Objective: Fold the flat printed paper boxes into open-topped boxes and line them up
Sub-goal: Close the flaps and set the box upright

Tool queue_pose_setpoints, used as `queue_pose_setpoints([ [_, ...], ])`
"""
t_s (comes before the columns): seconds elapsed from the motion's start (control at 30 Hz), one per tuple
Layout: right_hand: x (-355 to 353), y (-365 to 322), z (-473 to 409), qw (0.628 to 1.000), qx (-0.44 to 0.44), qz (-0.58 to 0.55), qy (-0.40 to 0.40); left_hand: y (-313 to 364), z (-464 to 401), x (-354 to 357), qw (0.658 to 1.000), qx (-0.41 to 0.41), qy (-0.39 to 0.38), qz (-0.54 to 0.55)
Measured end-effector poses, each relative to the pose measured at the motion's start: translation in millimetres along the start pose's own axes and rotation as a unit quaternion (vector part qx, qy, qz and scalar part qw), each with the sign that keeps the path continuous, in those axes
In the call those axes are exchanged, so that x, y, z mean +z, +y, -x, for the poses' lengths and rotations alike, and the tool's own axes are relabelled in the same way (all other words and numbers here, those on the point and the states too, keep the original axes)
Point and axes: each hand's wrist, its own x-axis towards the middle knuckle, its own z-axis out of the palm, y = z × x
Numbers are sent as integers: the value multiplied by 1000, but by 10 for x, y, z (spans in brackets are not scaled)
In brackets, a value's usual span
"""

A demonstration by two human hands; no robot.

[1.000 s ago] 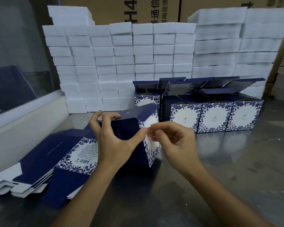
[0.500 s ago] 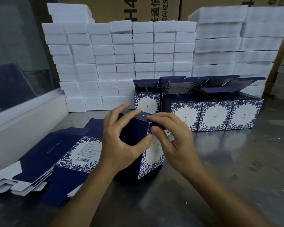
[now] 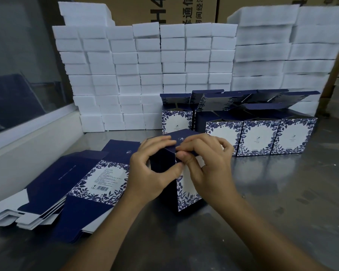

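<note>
A navy and white floral paper box (image 3: 185, 194) stands upright on the steel table in front of me. My left hand (image 3: 155, 169) grips its dark left side and top edge. My right hand (image 3: 207, 167) pinches the top flap at the front corner, its fingers pressed on the fold. A fanned pile of flat printed boxes (image 3: 70, 184) lies to the left. Several folded boxes (image 3: 260, 133) with raised lids stand in a row behind, against the foam.
A wall of stacked white foam blocks (image 3: 145, 75) fills the back of the table, with brown cartons behind it. A white ledge and glass pane (image 3: 27, 122) run along the left. The steel table top (image 3: 282, 202) extends to the right.
The box was tilted with its flap raised; it now stands upright. Both hands have come together on its top, pressing the flap down.
</note>
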Motion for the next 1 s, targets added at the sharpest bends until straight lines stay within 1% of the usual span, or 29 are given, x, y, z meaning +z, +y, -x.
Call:
queue_pose_setpoints([
  [0.07, -11, 4, 5, 1000, 21, 12, -6, 12, -3, -14, 999, -18, 10, 25],
  [0.13, -36, 30, -1, 998, 61, 16, -7, 35, -15, -33, 998, -35, 13, 58],
  [0.2, -51, 64, -14, 996, 83, -14, -9, 62, -23, -35, 997, -38, 12, 60],
  [0.27, -45, 79, -24, 994, 89, -54, -11, 77, -27, -24, 998, -39, 13, 54],
  [0.47, -34, 104, -37, 994, 89, -69, -11, 90, -36, -14, 997, -39, 12, 66],
  [0.57, -58, 124, -44, 993, 90, -78, -13, 82, -52, -37, 995, -53, 14, 85],
  [0.67, -87, 151, -63, 988, 109, -108, -15, 65, -55, -61, 991, -74, 16, 109],
  [0.9, -74, 195, -74, 981, 113, -154, -14, 31, -54, -81, 990, -77, 8, 119],
  [1.0, -85, 235, -70, 972, 143, -187, -6, -9, -64, -97, 982, -102, 26, 155],
])
